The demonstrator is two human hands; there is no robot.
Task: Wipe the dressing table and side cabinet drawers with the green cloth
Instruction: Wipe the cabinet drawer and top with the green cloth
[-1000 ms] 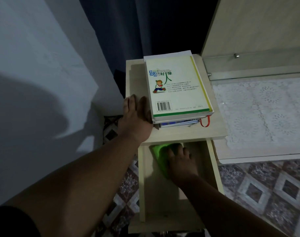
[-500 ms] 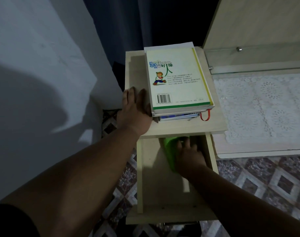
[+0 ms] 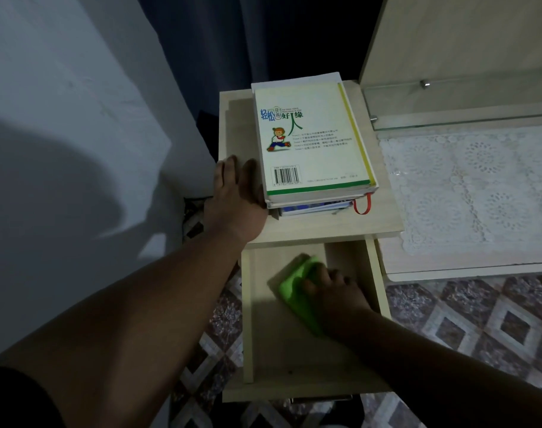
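The side cabinet's top drawer [image 3: 248, 319] is pulled out toward me, a pale wood box with a bare floor. My right hand [image 3: 334, 295] presses the folded green cloth [image 3: 294, 285] flat on the drawer floor, near its middle. My left hand [image 3: 235, 199] lies flat, fingers together, on the side cabinet top [image 3: 383, 217], touching the left edge of a stack of books [image 3: 312, 143]. The dressing table [image 3: 467, 268] adjoins the cabinet on the right.
A white lace mat [image 3: 467, 186] covers the dressing table under a glass shelf [image 3: 461, 118]. A grey wall [image 3: 63, 149] stands on the left and a dark curtain [image 3: 248, 41] behind. Patterned floor tiles [image 3: 479, 319] surround the furniture.
My right hand slid the green cloth from the drawer's back, under the cabinet top, forward and left toward the drawer's middle. My left hand stayed on the cabinet top.
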